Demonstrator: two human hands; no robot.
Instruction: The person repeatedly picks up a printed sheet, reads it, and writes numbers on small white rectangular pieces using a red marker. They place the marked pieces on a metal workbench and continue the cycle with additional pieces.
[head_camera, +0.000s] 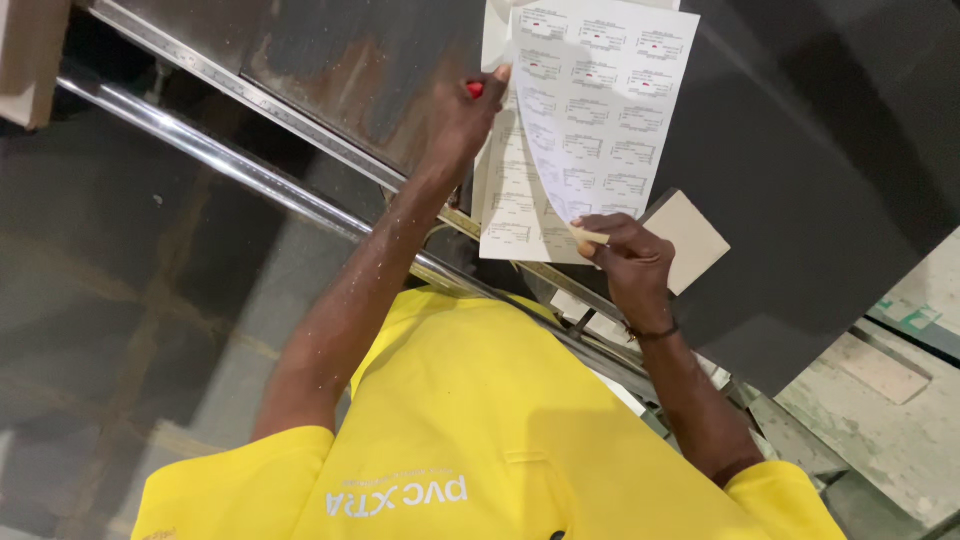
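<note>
My left hand (462, 118) grips the left edge of a stack of white label sheets (520, 215) and also holds a small red object (475, 89), perhaps a pen. The top sheet (600, 100), printed with rows of small labels, is curled up off the stack. My right hand (628, 258) pinches its lower corner, with a small pale sticker (589, 237) at the fingertips. A beige rectangular board piece (695, 240) lies just right of that hand on the dark surface. My yellow shirt (480, 430) fills the bottom.
The sheets are held over a dark metal machine table (800, 150). A ruled metal rail (250, 98) and a chrome bar (200, 150) run diagonally at left. Pale concrete floor (900, 410) shows at the lower right, a wooden edge (25, 60) at top left.
</note>
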